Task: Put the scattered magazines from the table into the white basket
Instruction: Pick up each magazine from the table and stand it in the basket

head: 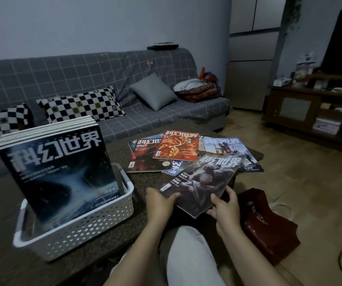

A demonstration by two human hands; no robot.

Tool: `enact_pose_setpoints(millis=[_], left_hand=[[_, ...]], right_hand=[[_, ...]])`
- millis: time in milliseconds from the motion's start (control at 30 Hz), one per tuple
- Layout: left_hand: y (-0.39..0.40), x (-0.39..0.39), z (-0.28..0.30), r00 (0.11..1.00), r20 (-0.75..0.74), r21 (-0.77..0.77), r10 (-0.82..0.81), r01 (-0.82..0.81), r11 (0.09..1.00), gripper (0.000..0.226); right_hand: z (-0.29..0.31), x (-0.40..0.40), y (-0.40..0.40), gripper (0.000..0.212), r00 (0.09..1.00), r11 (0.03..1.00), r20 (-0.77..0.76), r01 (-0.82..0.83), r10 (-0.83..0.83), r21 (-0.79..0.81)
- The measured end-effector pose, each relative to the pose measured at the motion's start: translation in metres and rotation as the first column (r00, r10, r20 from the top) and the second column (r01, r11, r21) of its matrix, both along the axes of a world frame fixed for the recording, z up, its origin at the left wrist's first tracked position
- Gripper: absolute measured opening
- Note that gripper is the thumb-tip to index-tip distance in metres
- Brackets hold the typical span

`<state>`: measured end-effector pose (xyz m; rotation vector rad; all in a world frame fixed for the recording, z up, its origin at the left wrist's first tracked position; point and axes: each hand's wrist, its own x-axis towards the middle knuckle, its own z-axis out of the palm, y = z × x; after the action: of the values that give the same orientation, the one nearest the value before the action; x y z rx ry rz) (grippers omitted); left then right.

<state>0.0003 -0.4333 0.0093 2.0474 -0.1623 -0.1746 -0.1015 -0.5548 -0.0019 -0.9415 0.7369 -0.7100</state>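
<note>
Both hands grasp a grey magazine (202, 186) over the near edge of the tabletop (145, 178): the left hand (159, 203) pinches its left corner, the right hand (225, 207) its bottom edge, fingers (215, 198) curled onto the cover. Beyond it, more magazines (176, 147) lie fanned and overlapping. At the left, the white basket (77, 230) holds a stack of magazines (58, 168) standing upright, leaning back.
</note>
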Motion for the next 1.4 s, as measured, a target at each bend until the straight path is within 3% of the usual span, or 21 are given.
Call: enact_pose_setpoints(millis=[67, 167, 233, 467, 633, 800, 967, 1067, 1400], left_hand=[[0.008, -0.001, 0.012, 0.993, 0.115, 0.052, -0.016, 0.010, 0.999, 0.072], [0.017, -0.001, 0.033, 0.936, 0.308, 0.201, -0.170, 0.111, 0.973, 0.061], [0.024, -0.001, 0.049, 0.918, 0.340, 0.247, -0.205, 0.123, 0.961, 0.062], [0.078, 0.006, 0.105, 0.941, 0.311, -0.003, -0.134, 0.142, 0.990, 0.060], [0.126, 0.012, 0.116, 0.971, 0.241, -0.275, 0.014, 0.054, 0.960, 0.029], [0.173, 0.025, 0.116, 0.945, 0.280, -0.427, 0.172, -0.038, 0.903, 0.015], [0.211, 0.035, 0.116, 0.853, 0.391, -0.462, 0.346, -0.143, 0.875, 0.017], [0.229, 0.041, 0.109, 0.823, 0.373, -0.487, 0.429, -0.219, 0.845, 0.014], [0.254, 0.043, 0.079, 0.722, 0.422, -0.343, 0.548, -0.432, 0.834, 0.025]], right_hand=[[0.011, -0.006, 0.002, 0.047, 0.998, 0.998, 0.020, -0.057, 0.058, -0.040], [0.028, -0.012, 0.004, 0.043, 0.993, 0.990, 0.048, -0.103, 0.108, -0.096], [0.040, -0.015, 0.005, 0.039, 0.983, 0.985, 0.116, -0.128, 0.142, -0.117], [0.070, -0.005, 0.010, 0.042, 0.921, 0.926, 0.186, -0.295, 0.341, -0.237], [0.084, 0.019, 0.036, 0.044, 0.850, 0.852, 0.214, -0.394, 0.480, -0.346], [0.099, 0.055, 0.066, 0.049, 0.796, 0.760, 0.154, -0.472, 0.585, -0.447], [0.113, 0.093, 0.099, 0.052, 0.773, 0.696, 0.071, -0.522, 0.631, -0.493], [0.117, 0.112, 0.119, 0.050, 0.758, 0.663, 0.036, -0.545, 0.651, -0.513], [0.103, 0.155, 0.154, 0.040, 0.862, 0.610, -0.071, -0.411, 0.501, -0.677]])
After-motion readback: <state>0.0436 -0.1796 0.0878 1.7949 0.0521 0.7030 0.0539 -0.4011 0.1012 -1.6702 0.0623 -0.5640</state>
